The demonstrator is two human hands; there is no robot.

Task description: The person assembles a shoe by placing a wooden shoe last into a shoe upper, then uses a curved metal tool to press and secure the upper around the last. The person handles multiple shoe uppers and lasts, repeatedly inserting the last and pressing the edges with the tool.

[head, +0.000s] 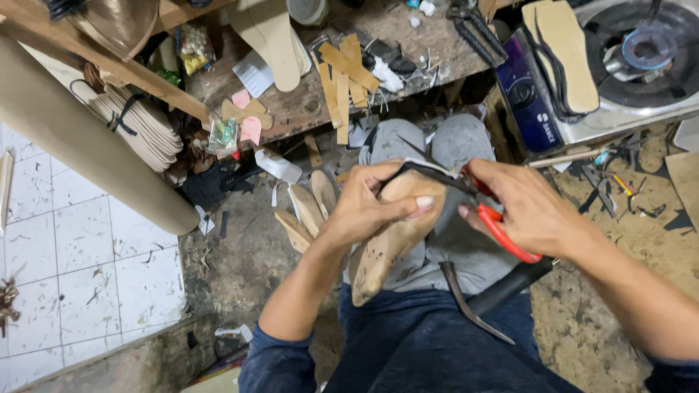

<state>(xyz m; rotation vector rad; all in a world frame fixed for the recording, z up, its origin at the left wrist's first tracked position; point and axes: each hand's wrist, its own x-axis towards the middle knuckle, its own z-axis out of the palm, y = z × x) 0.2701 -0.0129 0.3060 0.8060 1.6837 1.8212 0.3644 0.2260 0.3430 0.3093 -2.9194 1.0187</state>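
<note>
My left hand grips a wooden shoe last resting on my lap, thumb pressed over its top. A dark strip of leather upper lies across the last's upper end. My right hand holds red-handled pliers whose jaws meet the leather at the last's edge. A dark curved-claw hammer lies on my thigh just below the right hand.
A wooden workbench ahead carries tan insoles, leather strips and scraps. Further wooden lasts lie on the floor. A gas stove with an insole on it stands at the right. A cardboard roll and stacked insoles sit at the left.
</note>
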